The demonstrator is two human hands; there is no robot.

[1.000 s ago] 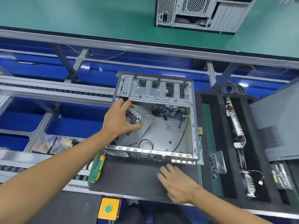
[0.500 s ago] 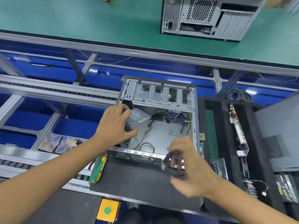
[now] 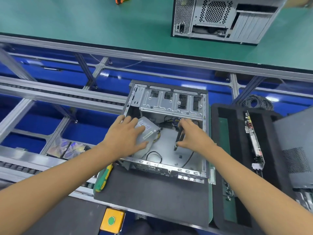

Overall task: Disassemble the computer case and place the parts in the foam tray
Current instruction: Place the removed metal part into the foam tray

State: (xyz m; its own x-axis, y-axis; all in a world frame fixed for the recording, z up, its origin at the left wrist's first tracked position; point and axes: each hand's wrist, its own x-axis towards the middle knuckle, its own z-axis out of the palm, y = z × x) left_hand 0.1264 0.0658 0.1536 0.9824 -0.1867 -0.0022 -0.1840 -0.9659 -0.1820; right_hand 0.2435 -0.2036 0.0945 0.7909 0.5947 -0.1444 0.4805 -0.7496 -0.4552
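Centre of frame, inside open computer case: left hand lies flat on loosened PSU, fingers straight; right hand grasps a black cable bundle, probably PSU leads. Step: freeing PSU. Next: clear the leads, lift PSU to foam tray, right of frame.

The case is open on top, so entry is from above. Inside, the power supply under the left hand fills the left part, and loose cables and the right hand crowd the middle. The bare floor panel near the front wall lies free. The foam tray stands just right of the case, a screwdriver at its front-left corner.
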